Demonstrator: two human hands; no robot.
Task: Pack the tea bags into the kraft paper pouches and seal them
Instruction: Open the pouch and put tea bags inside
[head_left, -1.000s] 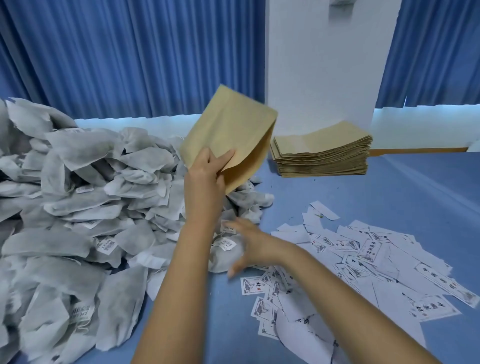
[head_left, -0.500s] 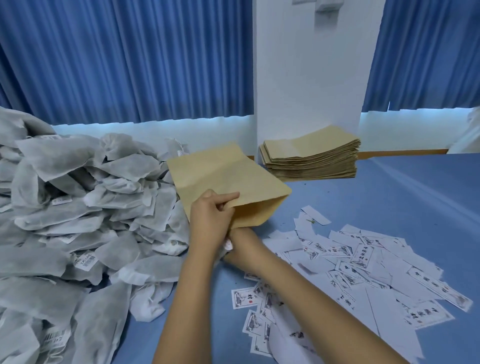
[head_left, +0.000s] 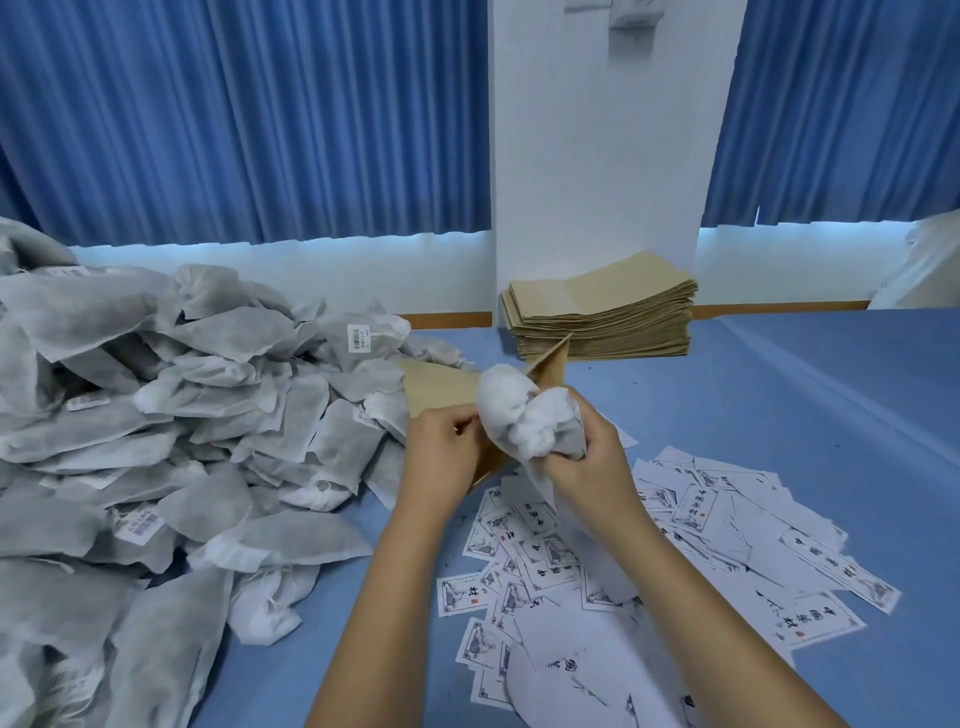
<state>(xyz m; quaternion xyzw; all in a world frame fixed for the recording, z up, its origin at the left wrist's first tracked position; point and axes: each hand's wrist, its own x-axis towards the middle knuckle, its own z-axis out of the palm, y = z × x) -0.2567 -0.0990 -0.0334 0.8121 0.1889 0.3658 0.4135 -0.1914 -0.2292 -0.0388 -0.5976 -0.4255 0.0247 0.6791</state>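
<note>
One tea bag (head_left: 519, 415) bunched in right hand's (head_left: 595, 465) fingers (head_left: 571, 460) (left hand (head_left: 441, 457) grips pouch (head_left: 441, 385)).

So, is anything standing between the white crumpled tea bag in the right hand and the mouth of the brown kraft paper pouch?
Nothing visible does. The right hand grips the white crumpled tea bag right against the brown kraft paper pouch, which the left hand holds; the mouth itself is hidden.
</note>
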